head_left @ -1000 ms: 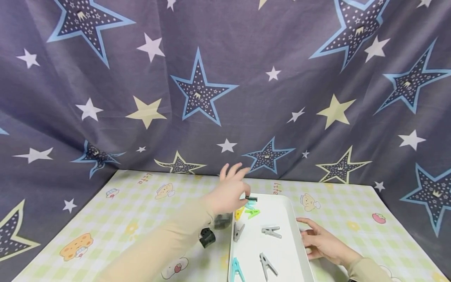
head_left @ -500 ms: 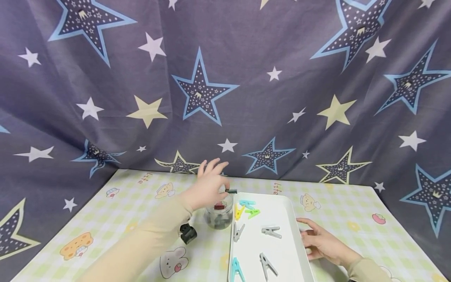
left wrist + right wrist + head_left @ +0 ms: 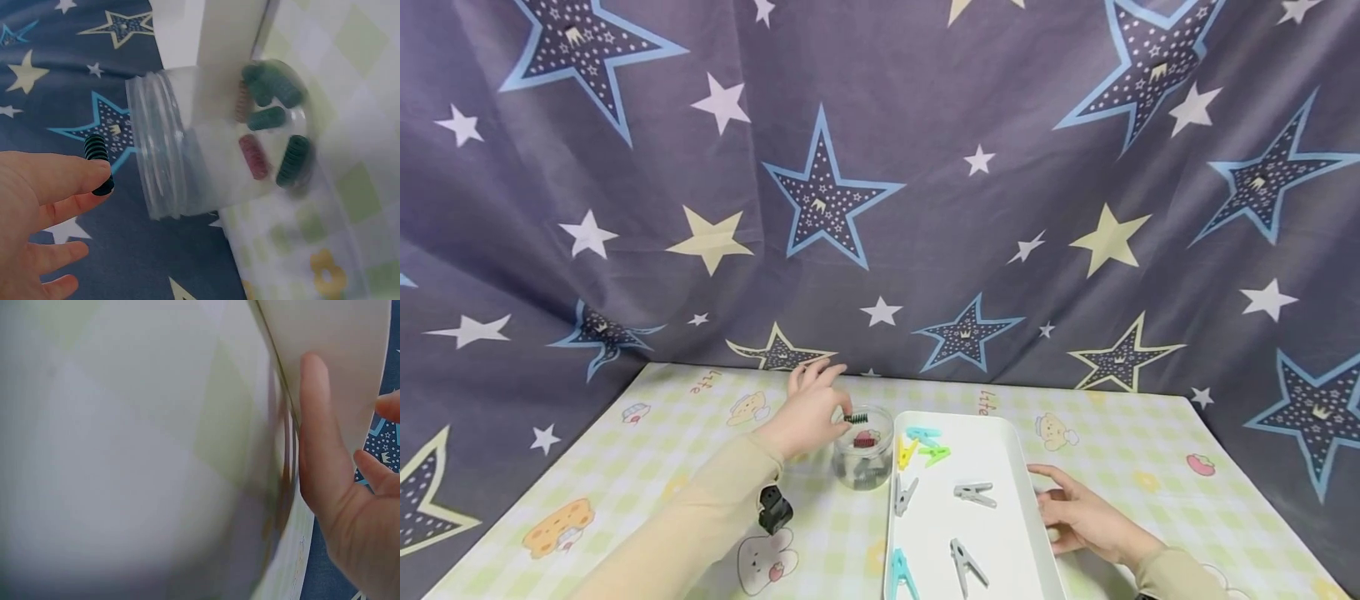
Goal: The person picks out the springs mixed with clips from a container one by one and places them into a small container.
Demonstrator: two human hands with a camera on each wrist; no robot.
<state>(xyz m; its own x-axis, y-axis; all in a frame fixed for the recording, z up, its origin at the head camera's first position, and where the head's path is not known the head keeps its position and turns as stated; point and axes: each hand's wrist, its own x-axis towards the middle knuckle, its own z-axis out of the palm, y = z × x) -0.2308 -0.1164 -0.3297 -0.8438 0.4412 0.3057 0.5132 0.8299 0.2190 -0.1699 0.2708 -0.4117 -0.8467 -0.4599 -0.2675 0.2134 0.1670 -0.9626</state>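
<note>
My left hand pinches a small dark green spring between thumb and index finger, the other fingers spread. It is at the mouth of a clear, lidless jar, with the spring just over the rim in the head view. Through the jar's wall in the left wrist view, several green springs and reddish ones lie at the bottom. My right hand rests against the right side of the white tray, a digit lying along its outer wall in the right wrist view.
Inside the tray lie several clothespins: grey ones, blue ones, a yellow one and a green one. A checked cloth covers the table. Behind it hangs a dark star-patterned curtain.
My left hand has moved left from above the tray's far left corner to the jar, carrying the dark green spring. My right hand has stayed at the tray's side.
</note>
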